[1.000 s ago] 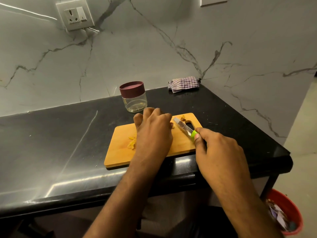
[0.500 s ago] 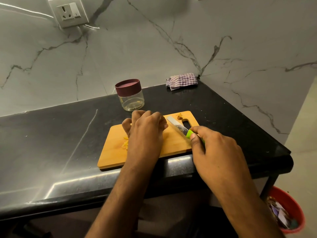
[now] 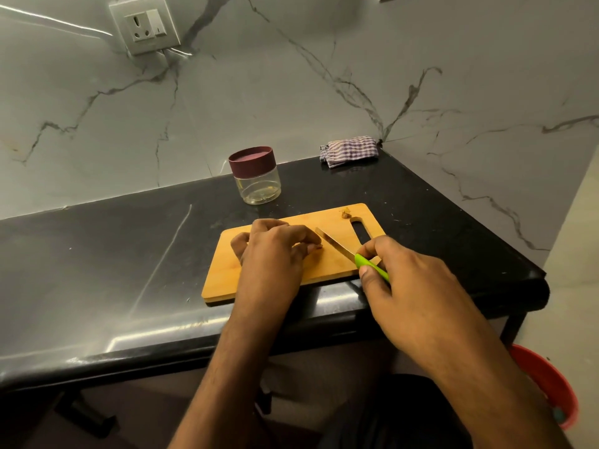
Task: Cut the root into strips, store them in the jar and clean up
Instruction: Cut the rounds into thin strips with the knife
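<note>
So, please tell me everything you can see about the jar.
The jar is small, round and of clear material, glass or plastic. A dark maroon lid closes it. It looks nearly empty. It stands upright on the black counter, behind the cutting board and near the wall. Neither hand touches it.

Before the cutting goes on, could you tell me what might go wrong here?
The steel blade of the green-handled knife lies close to the left hand fingertips pinching the small brown root piece; a slip could nick them. The wooden cutting board sits near the black counter's edge and could slide off.
</note>
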The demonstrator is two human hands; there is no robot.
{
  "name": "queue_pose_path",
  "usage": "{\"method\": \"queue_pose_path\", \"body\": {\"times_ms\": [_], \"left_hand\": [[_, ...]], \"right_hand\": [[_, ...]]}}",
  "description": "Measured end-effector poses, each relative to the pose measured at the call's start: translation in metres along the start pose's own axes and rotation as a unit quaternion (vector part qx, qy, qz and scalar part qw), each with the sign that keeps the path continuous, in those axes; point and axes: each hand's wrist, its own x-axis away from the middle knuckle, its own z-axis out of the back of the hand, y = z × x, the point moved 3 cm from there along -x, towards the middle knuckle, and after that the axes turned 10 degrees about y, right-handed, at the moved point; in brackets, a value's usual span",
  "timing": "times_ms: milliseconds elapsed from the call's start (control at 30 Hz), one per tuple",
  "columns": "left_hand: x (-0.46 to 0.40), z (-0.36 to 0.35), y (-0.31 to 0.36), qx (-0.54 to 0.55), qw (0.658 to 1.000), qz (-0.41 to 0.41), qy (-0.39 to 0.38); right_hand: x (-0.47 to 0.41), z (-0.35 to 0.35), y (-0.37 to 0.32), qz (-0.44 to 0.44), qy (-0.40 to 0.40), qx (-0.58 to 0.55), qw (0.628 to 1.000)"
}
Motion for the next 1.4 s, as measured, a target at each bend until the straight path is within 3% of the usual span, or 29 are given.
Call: {"method": "queue_pose_path", "body": {"times_ms": [267, 433, 800, 1033, 1400], "left_hand": [[-0.001, -0.001, -0.001, 0.007, 1.000, 0.013, -0.008], [-0.003, -0.001, -0.004, 0.066, 0.998, 0.011, 0.006], [-0.007, -0.003, -0.001, 0.071, 0.997, 0.001, 0.013], [-0.009, -0.004, -0.003, 0.112, 0.993, 0.003, 0.026], [-0.010, -0.005, -0.008, 0.140, 0.989, 0.054, 0.006]], "right_hand": [[0.002, 0.003, -0.005, -0.009, -0.001, 0.016, 1.000], [0.003, 0.008, -0.002, -0.016, -0.003, 0.021, 1.000], [0.009, 0.005, -0.017, 0.029, -0.034, 0.033, 0.998], [0.007, 0.009, -0.010, 0.010, -0.003, 0.023, 1.000], [0.005, 0.007, -0.004, -0.001, -0.021, 0.017, 1.000]]}}
